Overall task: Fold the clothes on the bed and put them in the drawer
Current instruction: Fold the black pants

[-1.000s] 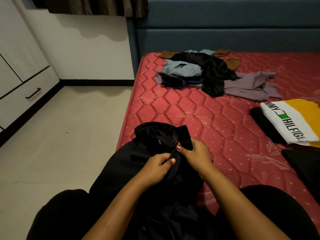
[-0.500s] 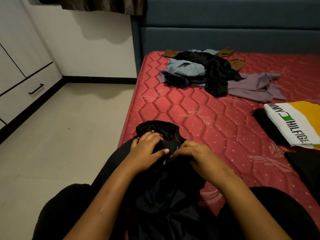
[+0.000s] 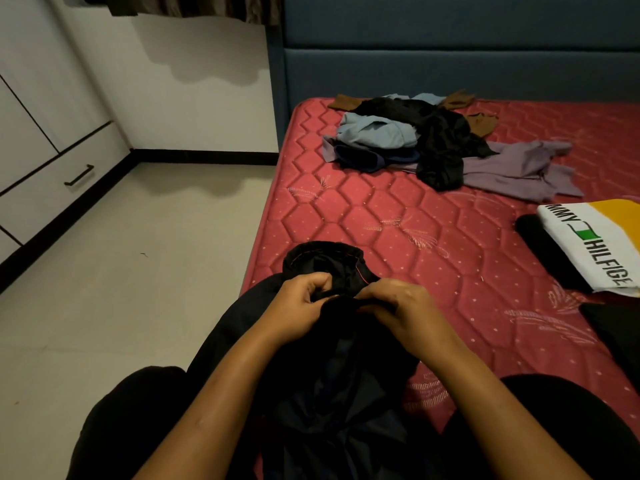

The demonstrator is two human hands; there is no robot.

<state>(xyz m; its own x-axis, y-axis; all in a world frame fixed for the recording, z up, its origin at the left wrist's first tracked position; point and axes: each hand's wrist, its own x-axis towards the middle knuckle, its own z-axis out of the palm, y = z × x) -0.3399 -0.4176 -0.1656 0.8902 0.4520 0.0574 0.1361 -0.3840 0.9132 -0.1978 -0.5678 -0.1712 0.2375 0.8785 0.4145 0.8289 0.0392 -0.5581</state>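
Left hand (image 3: 304,306) and right hand (image 3: 405,313): both clenched on the black garment (image 3: 332,375), fingers curled into its cloth, knuckles close together, pinching a raised fold between them. Which fingertips meet under the fold cannot be told. The garment sits at the near left corner of the bed (image 3: 381,209). Its bulk drapes over the person's lap and down past the bed's left edge. A rounded opening with a thin red stitch line lies just beyond the knuckles, flat on the red quilted mattress. Near the far left corner, by the blue headboard (image 3: 450,46), there is an unfolded pile of clothes (image 3: 415,140): light blue, navy, black and brown pieces, with a mauve one spread out toward the right. Toward the bed's right side lies a folded white-and-yellow shirt (image 3: 595,244) with printed lettering. It rests on a black folded piece (image 3: 543,251) and is well apart from the pile. Nearer than that, at the frame's right margin, is another dark cloth (image 3: 620,327). Across the pale floor (image 3: 138,289), on the left, a white drawer (image 3: 41,195) with a black handle (image 3: 79,175) is closed.
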